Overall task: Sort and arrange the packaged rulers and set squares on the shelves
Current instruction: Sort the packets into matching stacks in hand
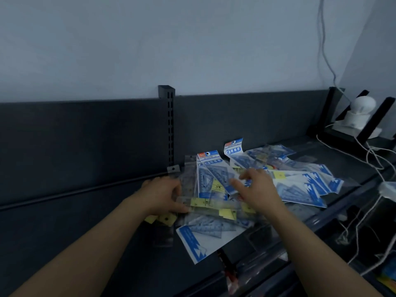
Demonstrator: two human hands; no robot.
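Nearest the camera, on the dark shelf [85, 221], a blue-and-white set-square pack [199, 239] lies flat with one corner reaching toward the front edge. Just beyond it, the clear ruler packs [214, 205] with yellow labels lie crosswise over the pile. The left hand [160, 196] holds them at their left end, its grip narrow: the thumb lies along their near edge and the fingers curl over the top. More yellow tags [166, 218] stick out under that hand.

The right hand [258, 189] hangs over the middle of the pile, its grip wide, with the fingers spread and loose above a slanted set-square pack. Whether the fingertips touch the pack cannot be told.

Behind the hands, two set-square packs [209, 159] stand on end, leaning on the dark back panel [85, 136]. To the right a loose heap [300, 185] of the same blue packs fans across the shelf, overlapping one another.

Farther back, a slotted post [170, 125] rises beside the panel. At the far right a white light bulb [362, 112] sits in its socket, with white cables [375, 159] trailing forward. A pale wall [150, 50] lies behind everything.
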